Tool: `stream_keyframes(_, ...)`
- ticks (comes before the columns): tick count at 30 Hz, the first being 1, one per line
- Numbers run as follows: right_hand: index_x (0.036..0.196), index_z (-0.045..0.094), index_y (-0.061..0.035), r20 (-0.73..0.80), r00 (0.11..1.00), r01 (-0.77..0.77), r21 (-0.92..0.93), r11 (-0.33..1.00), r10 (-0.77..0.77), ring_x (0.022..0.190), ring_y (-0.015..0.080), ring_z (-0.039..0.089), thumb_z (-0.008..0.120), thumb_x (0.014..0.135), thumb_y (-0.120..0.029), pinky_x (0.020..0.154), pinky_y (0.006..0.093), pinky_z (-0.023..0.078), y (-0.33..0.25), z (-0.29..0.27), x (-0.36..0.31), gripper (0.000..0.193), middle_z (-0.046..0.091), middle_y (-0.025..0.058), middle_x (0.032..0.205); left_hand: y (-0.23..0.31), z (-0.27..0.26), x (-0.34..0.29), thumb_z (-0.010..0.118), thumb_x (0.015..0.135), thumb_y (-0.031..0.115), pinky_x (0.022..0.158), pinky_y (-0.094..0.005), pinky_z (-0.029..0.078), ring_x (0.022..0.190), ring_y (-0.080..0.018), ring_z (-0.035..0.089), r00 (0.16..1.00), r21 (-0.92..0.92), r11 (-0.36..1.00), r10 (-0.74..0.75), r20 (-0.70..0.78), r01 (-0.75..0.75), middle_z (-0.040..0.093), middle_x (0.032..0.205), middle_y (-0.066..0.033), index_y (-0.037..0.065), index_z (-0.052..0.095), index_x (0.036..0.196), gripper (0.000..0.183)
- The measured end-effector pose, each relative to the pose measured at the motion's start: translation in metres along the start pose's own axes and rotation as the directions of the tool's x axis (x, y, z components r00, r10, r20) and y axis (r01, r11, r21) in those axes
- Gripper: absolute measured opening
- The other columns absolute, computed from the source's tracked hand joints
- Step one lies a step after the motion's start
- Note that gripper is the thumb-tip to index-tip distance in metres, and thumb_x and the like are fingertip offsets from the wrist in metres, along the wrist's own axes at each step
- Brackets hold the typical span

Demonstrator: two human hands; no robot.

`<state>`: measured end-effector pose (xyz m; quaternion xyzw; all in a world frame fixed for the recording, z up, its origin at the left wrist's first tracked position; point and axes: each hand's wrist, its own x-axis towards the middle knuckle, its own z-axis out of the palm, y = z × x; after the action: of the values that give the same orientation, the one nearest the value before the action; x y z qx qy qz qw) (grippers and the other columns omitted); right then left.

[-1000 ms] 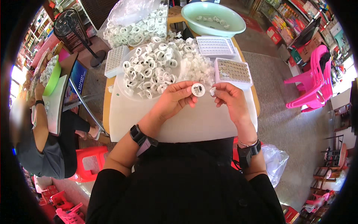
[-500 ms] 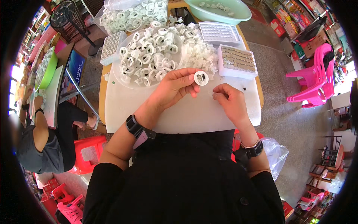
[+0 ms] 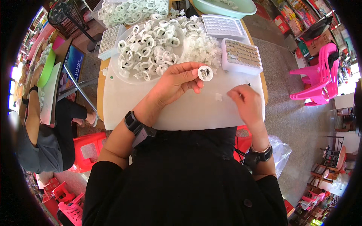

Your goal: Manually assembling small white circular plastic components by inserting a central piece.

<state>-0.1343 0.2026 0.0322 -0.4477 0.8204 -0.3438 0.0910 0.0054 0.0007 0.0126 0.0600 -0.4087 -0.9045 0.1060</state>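
My left hand (image 3: 181,81) is closed, with thumb and fingers pinching the edge of a round white plastic part (image 3: 205,73). Small dark and metallic pieces show in that part's face. Right of it, over the white table surface, my right hand (image 3: 247,103) hangs with loosely bent fingers and nothing visible in them; its fingers are slightly blurred. A small translucent white piece (image 3: 218,97) lies between the two hands. Just beyond the right hand's knuckles is a tiny dark piece (image 3: 249,84). A heap of white ring-shaped parts (image 3: 147,49) fills a round clear tray behind my left hand.
Loose translucent pieces (image 3: 203,51) are piled beside the heap. A box of small metallic parts (image 3: 241,56) stands at right, a white slotted tray (image 3: 222,26) behind it. A pale green basin (image 3: 226,12) sits at the back. Another person (image 3: 41,147) works at the left table.
My left hand has shifted slightly right with the round part. My right hand has moved right and toward me. The translucent piece now shows on the table where none was visible.
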Motion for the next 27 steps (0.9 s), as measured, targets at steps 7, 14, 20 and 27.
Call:
stream_keyframes(7, 0.09, 0.064, -0.0002, 0.035, 0.993, 0.113, 0.112, 0.987, -0.117, 0.072, 0.0239, 0.06, 0.064, 0.078, -0.004, 0.064, 0.0316, 0.047, -0.005, 0.001, 0.005, 0.012, 0.06, 0.0108, 0.08, -0.001, -0.001, 0.0, 0.051, 0.094, 0.011, 0.062, -0.0262, 0.053, 0.076, -0.013, 0.061, 1.0, 0.054, 0.999, -0.002, -0.021, 0.003, 0.063, 0.095, -0.0076, -0.004, 0.054, 0.12, 0.03)
stream_keyframes(14, 0.088, 0.064, -0.0033, 0.003, 0.924, 0.382, -0.071, 0.921, -0.383, 0.071, 0.0293, 0.058, 0.065, 0.075, -0.004, 0.065, 0.0371, 0.049, 0.0, 0.022, -0.001, 0.012, 0.057, 0.0103, 0.077, 0.0, 0.001, 0.001, 0.052, 0.094, 0.012, 0.064, -0.0254, 0.053, 0.077, -0.012, 0.061, 1.0, 0.038, 0.999, -0.02, -0.006, 0.02, 0.063, 0.096, -0.0068, -0.003, 0.054, 0.12, 0.031)
stream_keyframes(20, 0.088, 0.063, -0.0008, -0.085, 0.977, 0.205, 0.096, 0.974, -0.197, 0.064, 0.0225, 0.062, 0.063, 0.079, 0.0, 0.06, 0.0287, 0.05, -0.004, 0.016, 0.005, 0.009, 0.063, 0.01, 0.075, 0.001, 0.003, 0.0, 0.055, 0.092, 0.012, 0.067, -0.0257, 0.052, 0.078, -0.0114, 0.061, 0.999, 0.052, 0.998, -0.039, -0.018, 0.04, 0.063, 0.097, -0.0062, -0.002, 0.054, 0.12, 0.031)
stream_keyframes(27, 0.092, 0.064, -0.0003, -0.202, 0.972, 0.196, 0.426, 0.883, -0.119, 0.068, 0.0114, 0.06, 0.063, 0.083, 0.002, 0.058, 0.0245, 0.047, -0.042, 0.006, 0.018, 0.01, 0.064, 0.0066, 0.078, 0.002, 0.003, 0.001, 0.057, 0.092, 0.013, 0.069, -0.0268, 0.052, 0.078, -0.0126, 0.061, 0.998, 0.084, 0.995, -0.06, -0.003, 0.06, 0.063, 0.096, -0.0067, -0.002, 0.055, 0.116, 0.028)
